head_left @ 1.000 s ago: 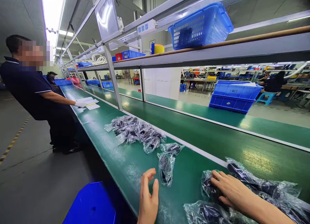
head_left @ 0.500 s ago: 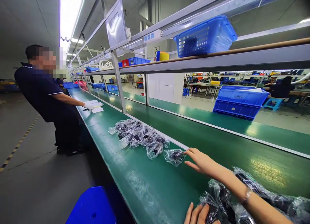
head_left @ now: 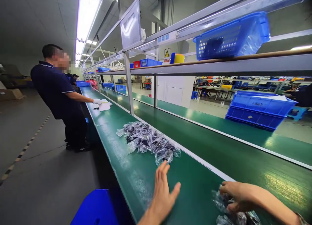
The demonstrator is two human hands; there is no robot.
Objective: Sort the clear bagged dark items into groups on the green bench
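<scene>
My left hand (head_left: 163,191) is open, fingers stretched forward and thumb apart. Its fingertips are at the near edge of a pile of clear plastic bags with dark parts inside (head_left: 151,140), lying on the green belt (head_left: 117,156). To the right, my right hand (head_left: 240,194) curls down over a bagged dark part (head_left: 220,199), fingers closed on its plastic. More bagged parts (head_left: 241,218) lie just below that hand, cut off by the bottom of the view. What the parts are, I cannot make out through the plastic.
A co-worker (head_left: 56,85) stands at the left of the belt, a gloved hand on papers (head_left: 104,106). A blue basket (head_left: 229,36) rests on the shelf above. Stacked blue crates (head_left: 258,111) stand beyond the belt. A blue stool (head_left: 95,205) is at lower left.
My right hand has drawn back from the far pile to the near bags. My left hand has reached forward. The single bag beside the far pile now lies against it. The view has shifted.
</scene>
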